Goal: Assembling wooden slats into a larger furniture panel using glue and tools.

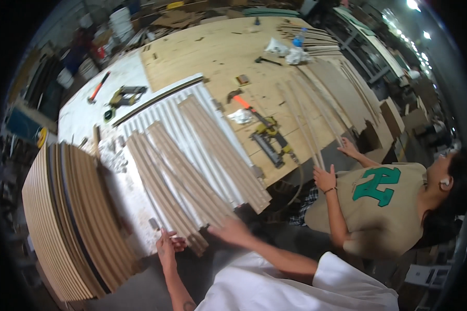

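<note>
My left hand (168,249) is closed around a small tool with a flat greyish end (154,224), too small to make out exactly. It is at the near edge of the table, beside the near ends of some brown wooden strips (166,192). My right hand (232,231) reaches across the near ends of the middle strips (189,176) and is smeared by motion, so its fingers cannot be read. Another group of brown strips (223,150) lies farther right. All the strips rest lengthwise on a pale ribbed panel (179,116).
A tall stack of slatted panels (75,217) stands at the left. Two nail guns (269,140), hammers (97,88) and crumpled white plastic (113,155) lie on the table (187,52). At the right, another person (384,202) handles long thin strips (308,124). A hose (301,181) hangs off the edge.
</note>
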Tool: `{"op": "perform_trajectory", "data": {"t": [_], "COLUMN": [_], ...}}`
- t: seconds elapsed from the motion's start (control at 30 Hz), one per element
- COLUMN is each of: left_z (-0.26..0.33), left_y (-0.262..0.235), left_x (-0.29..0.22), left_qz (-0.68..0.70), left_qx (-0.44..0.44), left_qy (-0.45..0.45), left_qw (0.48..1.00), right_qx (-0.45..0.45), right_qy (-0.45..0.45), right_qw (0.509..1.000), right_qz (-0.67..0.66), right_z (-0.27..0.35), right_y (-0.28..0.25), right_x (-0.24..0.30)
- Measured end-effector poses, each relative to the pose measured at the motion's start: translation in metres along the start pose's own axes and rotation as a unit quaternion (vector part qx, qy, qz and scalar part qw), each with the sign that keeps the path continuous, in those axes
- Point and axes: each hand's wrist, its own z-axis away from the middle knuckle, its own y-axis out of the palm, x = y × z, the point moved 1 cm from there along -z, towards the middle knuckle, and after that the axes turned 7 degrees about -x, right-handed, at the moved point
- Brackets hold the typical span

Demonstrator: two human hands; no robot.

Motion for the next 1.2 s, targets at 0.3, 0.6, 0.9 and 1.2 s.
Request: {"op": "perform_trajectory", "data": {"t": [0.3, 0.6, 0.9, 1.2], "left_z": [0.017, 0.052, 0.047, 0.045], "left_y": [0.146, 0.24, 0.343, 0.388], "left_x": [-0.046, -0.065, -0.091, -0.073], "left_qz": [-0.027, -0.052, -0.09, -0.141], "left_qx": [0.071, 0.061, 0.206, 0.298], "left_qy": [0.027, -0.002, 0.064, 0.047], "left_qw": [0.997, 0.997, 0.972, 0.943], "right_qx": [-0.409, -0.305, -0.313, -0.275], "right_qy": [0.262, 0.228, 0.205, 0.225], "right_qw": [0.873, 0.905, 0.896, 0.914], "right_qz": [0.032, 0.188, 0.237, 0.198], "right_z": [-0.173, -0.252, -0.248, -0.244], "right_y": [-0.353, -0.442, -0.409, -0.403], "right_x": [-0.236, -0.351, -0.35, -0.314]}}
